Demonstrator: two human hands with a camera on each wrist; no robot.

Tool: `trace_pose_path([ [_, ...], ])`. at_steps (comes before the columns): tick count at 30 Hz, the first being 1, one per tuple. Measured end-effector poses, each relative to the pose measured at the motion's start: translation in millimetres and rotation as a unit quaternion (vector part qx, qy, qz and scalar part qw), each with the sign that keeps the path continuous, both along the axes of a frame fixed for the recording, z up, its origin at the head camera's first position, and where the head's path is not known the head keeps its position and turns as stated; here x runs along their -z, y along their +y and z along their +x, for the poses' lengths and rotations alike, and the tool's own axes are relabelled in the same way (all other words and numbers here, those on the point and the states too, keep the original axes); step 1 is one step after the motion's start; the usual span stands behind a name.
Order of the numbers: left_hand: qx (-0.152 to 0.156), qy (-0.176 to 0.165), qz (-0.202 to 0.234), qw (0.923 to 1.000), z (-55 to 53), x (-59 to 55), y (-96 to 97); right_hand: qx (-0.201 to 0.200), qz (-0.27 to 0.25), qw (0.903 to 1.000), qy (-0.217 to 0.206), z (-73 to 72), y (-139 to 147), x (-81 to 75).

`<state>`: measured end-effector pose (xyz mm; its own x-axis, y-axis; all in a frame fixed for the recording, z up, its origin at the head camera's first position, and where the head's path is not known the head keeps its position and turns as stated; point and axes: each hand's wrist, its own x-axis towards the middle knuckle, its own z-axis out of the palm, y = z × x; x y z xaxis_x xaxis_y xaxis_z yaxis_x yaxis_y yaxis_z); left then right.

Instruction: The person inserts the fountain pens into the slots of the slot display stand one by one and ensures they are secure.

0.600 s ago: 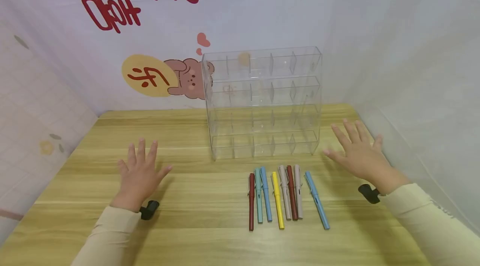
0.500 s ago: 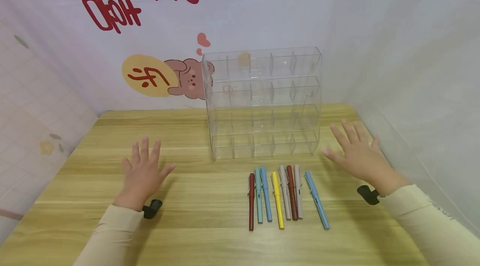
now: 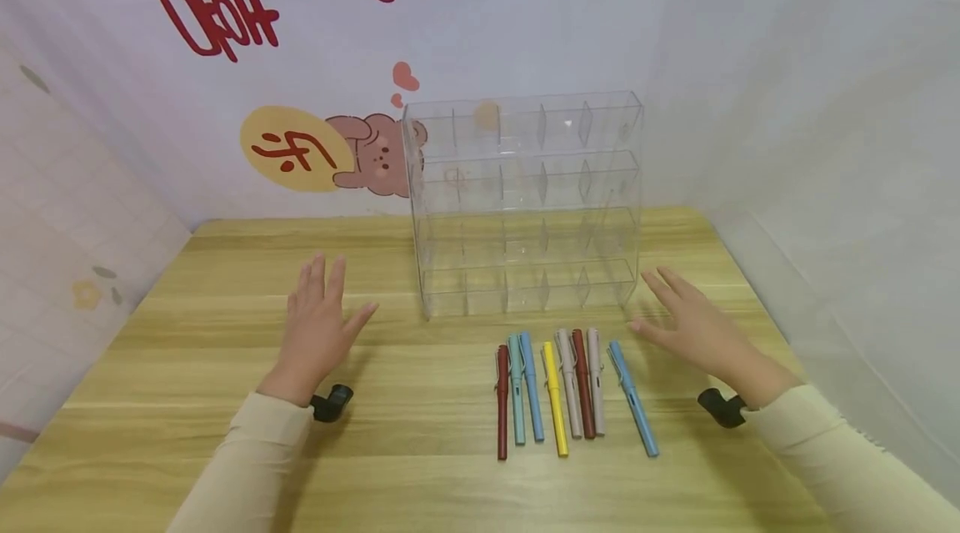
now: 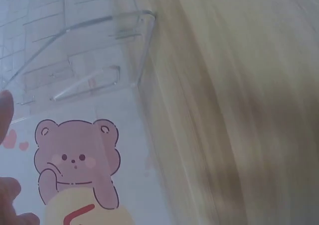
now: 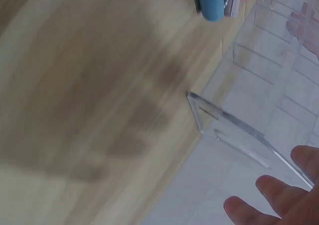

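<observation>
My left hand (image 3: 317, 334) hovers over the left part of the table, fingers straight, holding nothing. On the other side my right hand (image 3: 699, 333) is held with fingers extended, near the lower right corner of a clear acrylic rack (image 3: 525, 279) and holding nothing. The rack stands upright, with several tiers split by dividers. In front of it lie several pens in a loose row: a dark red pen (image 3: 502, 404), a teal pen (image 3: 517, 391), a blue pen (image 3: 533, 391), a yellow pen (image 3: 556, 399), two greyish pens, another dark red pen (image 3: 583, 387) and a separate blue pen (image 3: 634, 401).
The wooden table (image 3: 405, 483) meets a white cloth backdrop (image 3: 712, 57) behind the rack. The backdrop carries a printed bear (image 3: 380, 156) and red lettering. Another white cloth wall (image 3: 862, 208) runs along the right side.
Both hands have moved inward, the left one toward the right and slightly farther forward, the right one toward the left. Their spread fingers have drawn closer together. Pens and rack stay in place.
</observation>
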<state>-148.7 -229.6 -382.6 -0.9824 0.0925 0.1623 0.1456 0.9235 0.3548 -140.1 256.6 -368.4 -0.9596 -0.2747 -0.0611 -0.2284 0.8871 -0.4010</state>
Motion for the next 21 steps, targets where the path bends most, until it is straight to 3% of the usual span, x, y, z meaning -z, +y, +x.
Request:
trace_pose_path([
  [4, 0.010, 0.008, 0.037, 0.9992, -6.6, -1.8, 6.2, -0.004, -0.025, 0.9994, -0.021, 2.1, -6.0, 5.7],
  [9, 0.016, -0.010, 0.098, 0.9950, -16.8, -4.7, 13.0, -0.011, -0.060, 0.9972, -0.043, 2.9, -10.9, 15.9],
  [18, 0.030, -0.028, 0.186, 0.9817, -34.1, -8.0, 29.8, -0.032, -0.102, 0.9907, -0.084, 1.4, -16.8, 26.2],
  [21, 0.028, -0.039, 0.226, 0.9730, -37.5, -10.9, 34.7, -0.029, -0.108, 0.9879, -0.108, 0.5, -17.8, 29.4],
])
